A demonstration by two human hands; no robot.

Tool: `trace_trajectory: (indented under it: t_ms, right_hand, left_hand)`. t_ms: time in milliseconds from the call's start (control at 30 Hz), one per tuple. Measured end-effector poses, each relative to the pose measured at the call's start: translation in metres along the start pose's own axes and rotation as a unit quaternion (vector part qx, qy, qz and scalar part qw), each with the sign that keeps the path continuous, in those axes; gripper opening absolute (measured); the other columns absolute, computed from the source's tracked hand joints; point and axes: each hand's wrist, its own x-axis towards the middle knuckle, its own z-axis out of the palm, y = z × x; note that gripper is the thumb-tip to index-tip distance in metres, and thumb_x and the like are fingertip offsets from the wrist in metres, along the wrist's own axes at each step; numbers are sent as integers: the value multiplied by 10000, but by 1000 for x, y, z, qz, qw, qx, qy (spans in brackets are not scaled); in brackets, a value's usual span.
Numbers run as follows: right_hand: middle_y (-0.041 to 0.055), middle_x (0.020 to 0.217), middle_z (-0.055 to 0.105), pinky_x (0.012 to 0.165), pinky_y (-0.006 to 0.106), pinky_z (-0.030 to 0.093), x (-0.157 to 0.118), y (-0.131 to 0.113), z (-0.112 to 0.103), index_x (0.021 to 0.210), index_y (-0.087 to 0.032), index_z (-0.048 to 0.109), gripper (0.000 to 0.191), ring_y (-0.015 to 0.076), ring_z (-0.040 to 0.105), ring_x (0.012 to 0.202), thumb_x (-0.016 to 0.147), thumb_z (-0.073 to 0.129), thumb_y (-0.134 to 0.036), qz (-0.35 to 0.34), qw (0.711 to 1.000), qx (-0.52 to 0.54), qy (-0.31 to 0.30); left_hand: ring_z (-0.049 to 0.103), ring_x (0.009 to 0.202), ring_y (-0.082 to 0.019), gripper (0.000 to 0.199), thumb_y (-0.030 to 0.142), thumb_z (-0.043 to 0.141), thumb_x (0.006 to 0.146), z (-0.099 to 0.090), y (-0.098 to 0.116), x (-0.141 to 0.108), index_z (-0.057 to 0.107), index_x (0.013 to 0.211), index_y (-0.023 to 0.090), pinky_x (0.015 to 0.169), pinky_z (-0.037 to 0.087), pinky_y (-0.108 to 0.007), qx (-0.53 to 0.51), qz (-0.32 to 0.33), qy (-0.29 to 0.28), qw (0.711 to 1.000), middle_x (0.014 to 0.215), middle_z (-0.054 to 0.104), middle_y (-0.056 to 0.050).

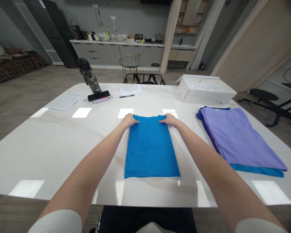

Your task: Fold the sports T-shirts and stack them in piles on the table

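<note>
Your left hand [129, 120] is open, flat and palm down on the top left corner of the blue T-shirt [149, 149], fingers pointing inward along the collar edge. Your right hand [169, 120] mirrors it, also open and pressing on the top right corner; neither hand is gripping. The shirt lies flat at table centre, folded into a long narrow rectangle, collar end away from you, between your forearms. Under it is the white table [38, 155], its glossy top showing ceiling-light reflections. Just right of the shirt, not touching it, sits a stack of folded clothes: lavender shirt [240, 136] on top, darker purple edge [203, 115] showing at its left, teal-blue shirt [257, 170] at the bottom. Beyond the stack, upper right of the table, is an open white cardboard box [206, 92] with something pale inside. Far edge, centre: sheet of printed paper [131, 90] with a pen [126, 96] just below it. Left of that, a black phone [98, 95] lies on a pink case [100, 100], beside a tilted clear-and-black water bottle [89, 76]. Loose papers [66, 101] lie further left. Back wall, top of frame: grey kitchen counter [116, 42] with assorted bottles and utensils.
</note>
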Motion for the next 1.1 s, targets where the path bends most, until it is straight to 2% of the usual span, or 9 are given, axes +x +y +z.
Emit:
trace_trajectory:
  t_ms: [100,200,400,567,667,767,867,967,1100]
  right_hand:
    - [72,978,756,706,274,499,-3,-7,1,988,-161,719,237,216,695,868,817,813,-296,-9,1000,30,6]
    - [62,1038,744,753,276,488,-15,-9,-1,1013,-195,706,217,216,675,936,849,780,-316,-68,995,8,70]
    - [75,1012,747,756,309,466,-69,-8,-19,1162,-246,662,244,255,671,925,973,633,-398,-151,972,-66,166]
    - [95,1009,755,733,329,453,-130,-9,-31,1200,-261,633,252,291,685,917,1025,551,-423,-166,956,-108,218]
    - [84,983,758,729,340,462,-166,6,-39,1207,-258,616,254,292,696,875,1033,532,-424,-166,950,-74,255]
    - [84,977,757,751,358,487,-204,33,-52,1211,-251,612,269,299,704,877,1034,519,-431,-160,934,-27,317]
    - [106,1036,757,787,393,513,-244,65,-71,1212,-237,620,304,315,707,911,1038,487,-448,-141,910,11,390]
    - [115,1068,752,824,424,530,-280,95,-98,1200,-232,624,334,317,703,936,1043,459,-477,-124,871,37,473]
    - [116,1101,740,889,437,529,-316,131,-153,1176,-234,620,350,307,691,1000,1043,457,-513,-111,798,30,592]
  left_hand:
    - [725,982,-312,354,350,861,730,3,1,1,695,969,149,753,541,-334,-34,3,-11,999,1077,762,-167]
    - [721,885,-273,182,322,777,803,4,1,-6,687,856,172,722,522,-324,-75,43,5,996,941,761,-117]
    - [688,879,-236,154,317,626,909,-5,9,-36,696,998,212,782,513,-330,-145,169,106,969,989,753,-73]
    - [688,936,-250,162,282,616,909,-12,34,-78,698,1045,250,864,502,-349,-139,288,131,939,1005,759,-52]
    - [688,925,-248,165,280,607,915,-17,54,-110,688,1057,267,853,496,-343,-142,351,134,916,966,751,-32]
    - [681,883,-233,178,315,564,957,-19,81,-139,669,1096,279,826,489,-333,-161,400,135,892,925,736,-14]
    - [672,884,-221,195,354,542,985,-13,120,-165,655,1122,276,827,488,-324,-200,441,129,865,925,733,-4]
    - [665,920,-213,189,361,559,982,-2,171,-190,656,1110,262,864,493,-323,-258,485,107,829,974,737,-6]
    - [658,1017,-206,175,325,601,959,17,249,-219,657,1102,240,964,493,-331,-365,526,42,767,1060,727,-15]
